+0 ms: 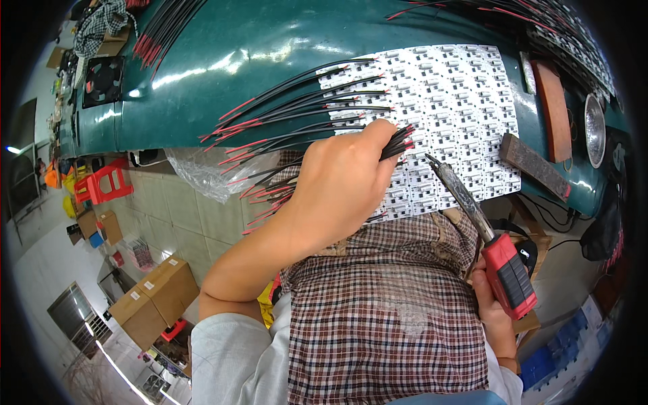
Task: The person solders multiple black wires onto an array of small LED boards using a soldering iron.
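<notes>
- Pinching a bunch of black wires (398, 146) in the left hand (352, 177), thumb and fingers clamped together on it, above the left part of a white circuit board (466, 101).
- Clasping a soldering iron (516, 278) by its red and black handle in the right hand (489, 301); cannot tell how the hidden fingers lie.
- Laid on a green tablecloth (283, 40), in the board's case, with the near edge just above a checked apron (385, 324), leaving little room on that side.
- Hemmed in at the right by a dark bar (535, 167), set aslant with one end at the board's edge; farther right, by a reddish bar (552, 111) and a metal bowl (595, 130).
- Fringed on the left by rows of loose wires (283, 91), fanned out and crowded, the lower ones reaching past the table's front edge.
- Most open beyond the board and leftward, over bare cloth as far as a black fan (103, 82).
- Pointing right and slightly away with the held bunch, red ends out past the thumb, long axis rising gently from left to right.
- Aiming the iron's tip (430, 160) away and left, near those red ends but apart, long axis slanting back to the right hand; cannot tell whether touching the board.
</notes>
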Tool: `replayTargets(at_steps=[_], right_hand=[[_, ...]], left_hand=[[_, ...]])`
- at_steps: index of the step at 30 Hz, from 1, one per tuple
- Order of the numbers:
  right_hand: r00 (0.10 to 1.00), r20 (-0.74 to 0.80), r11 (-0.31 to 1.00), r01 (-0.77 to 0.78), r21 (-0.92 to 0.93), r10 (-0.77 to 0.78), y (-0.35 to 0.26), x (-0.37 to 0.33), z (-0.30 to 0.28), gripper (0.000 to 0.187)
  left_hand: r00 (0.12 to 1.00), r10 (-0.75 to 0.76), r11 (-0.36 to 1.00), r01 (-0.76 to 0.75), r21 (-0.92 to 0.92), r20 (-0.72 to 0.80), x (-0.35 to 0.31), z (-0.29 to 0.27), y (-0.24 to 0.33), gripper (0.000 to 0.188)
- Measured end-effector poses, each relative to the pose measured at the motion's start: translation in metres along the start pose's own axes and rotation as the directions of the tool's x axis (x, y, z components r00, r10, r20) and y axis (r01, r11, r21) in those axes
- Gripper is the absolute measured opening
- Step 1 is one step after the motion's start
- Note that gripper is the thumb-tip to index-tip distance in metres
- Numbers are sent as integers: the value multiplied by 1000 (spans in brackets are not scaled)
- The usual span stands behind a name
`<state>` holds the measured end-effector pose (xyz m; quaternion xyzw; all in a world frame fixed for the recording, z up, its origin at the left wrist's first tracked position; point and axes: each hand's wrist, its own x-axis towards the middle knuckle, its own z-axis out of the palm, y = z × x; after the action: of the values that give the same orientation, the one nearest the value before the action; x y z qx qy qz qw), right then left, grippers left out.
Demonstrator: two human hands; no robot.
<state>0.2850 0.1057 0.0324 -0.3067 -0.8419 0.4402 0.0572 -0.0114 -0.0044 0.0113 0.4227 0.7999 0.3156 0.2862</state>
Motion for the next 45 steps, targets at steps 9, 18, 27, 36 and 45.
replayTargets(at_steps=[9,18,27,36,45], right_hand=[[1000,-25,997,-16,-79,14,7,-16,-3,25],[999,-29,999,31,-36,-32,9,-15,-2,31],[999,-29,999,36,32,-35,-5,1,1,32],[986,75,989,146,3,-146,-3,14,2,25],[982,52,984,180,-8,-180,-8,22,6,21]], left_hand=[[872,231,957,-124,261,-431,3,-16,7,14],[993,76,994,-69,81,-87,-20,0,13,9],[1000,10,995,-8,100,-22,-26,16,8,14],[987,88,992,-76,97,-132,-23,28,-2,16],[987,78,990,-60,125,-140,-23,28,0,14]])
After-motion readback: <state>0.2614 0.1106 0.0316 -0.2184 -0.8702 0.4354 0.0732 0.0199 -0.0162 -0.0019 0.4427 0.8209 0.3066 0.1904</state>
